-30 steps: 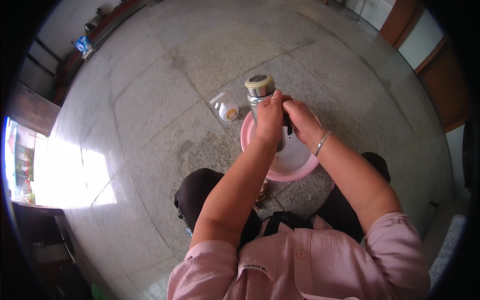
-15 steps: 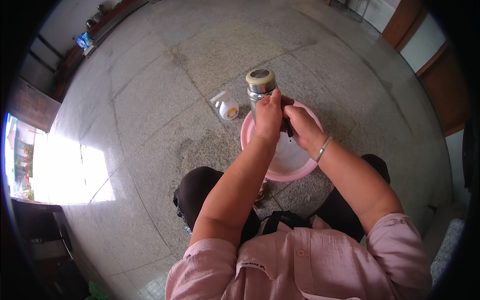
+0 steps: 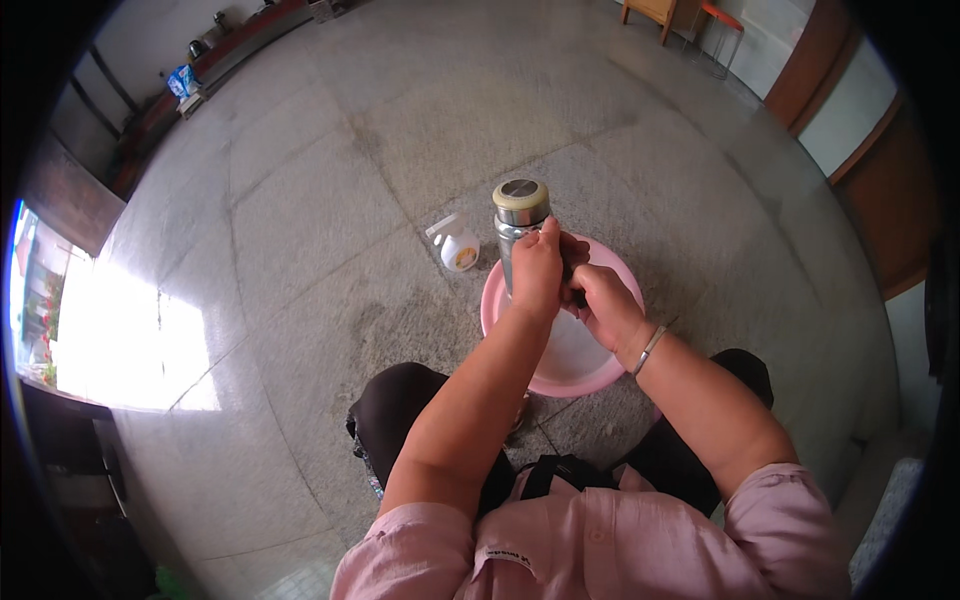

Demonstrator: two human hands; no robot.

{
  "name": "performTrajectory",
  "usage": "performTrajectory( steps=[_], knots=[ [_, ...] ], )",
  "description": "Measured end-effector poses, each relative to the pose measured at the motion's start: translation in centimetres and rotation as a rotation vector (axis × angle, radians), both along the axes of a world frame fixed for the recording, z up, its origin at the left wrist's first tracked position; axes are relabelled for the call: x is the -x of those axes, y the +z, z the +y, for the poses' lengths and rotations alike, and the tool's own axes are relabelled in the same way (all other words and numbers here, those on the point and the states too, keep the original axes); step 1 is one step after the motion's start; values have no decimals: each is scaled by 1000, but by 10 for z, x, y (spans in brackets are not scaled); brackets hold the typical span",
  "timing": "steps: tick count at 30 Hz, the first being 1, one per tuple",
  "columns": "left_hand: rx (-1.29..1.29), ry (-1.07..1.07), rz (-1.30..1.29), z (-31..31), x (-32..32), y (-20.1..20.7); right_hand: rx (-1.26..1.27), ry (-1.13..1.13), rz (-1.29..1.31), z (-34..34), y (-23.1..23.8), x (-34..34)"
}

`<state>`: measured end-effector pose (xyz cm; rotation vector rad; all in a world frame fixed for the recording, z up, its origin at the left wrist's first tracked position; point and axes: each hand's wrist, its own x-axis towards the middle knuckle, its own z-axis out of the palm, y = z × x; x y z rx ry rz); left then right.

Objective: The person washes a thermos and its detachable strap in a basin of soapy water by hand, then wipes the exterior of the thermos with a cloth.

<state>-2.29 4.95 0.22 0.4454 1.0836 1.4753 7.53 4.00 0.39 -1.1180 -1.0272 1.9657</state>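
A silver vacuum flask (image 3: 506,262) with a cream-rimmed lid stands nearly upright above the left side of a pink basin (image 3: 574,386). My left hand (image 3: 539,272) is wrapped around the flask's body, thumb pointing up. Close beside it, my right hand (image 3: 604,304) is closed, its fingers curled around something dark. Only a bit of this dark piece shows between the hands, so I cannot tell its kind. Pale, cloudy liquid lies in the basin. A white spray bottle (image 3: 460,250) is on the floor left of the basin.
My knees (image 3: 402,400) are on both sides, just nearer than the basin. A stool with an orange seat (image 3: 722,16) is at the far right, by wooden furniture (image 3: 652,10). Far left, a blue packet (image 3: 182,82) lies near a long low ledge. Bright light falls on the left floor.
The whole view has shifted, so the floor things sit lower in the picture. The dark piece that hung below my right hand shows less. Both hands keep their grip.
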Motion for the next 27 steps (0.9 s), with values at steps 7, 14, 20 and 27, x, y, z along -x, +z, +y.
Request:
performTrajectory(
  steps=[7, 14, 20, 27],
  knots=[
    [20, -24, -93, 0, 8, 5, -23, 11, 65, -1, -1, -1],
    [-44, -41, -170, 2, 21, 11, -178, 227, -130, -1, 29, -6],
    [-63, -108, -138, 2, 23, 19, -305, 214, -237, 11, 27, -12],
    [-102, -165, -138, 4, 24, 9, -298, 154, -255, 10, 29, -9]
  ],
)
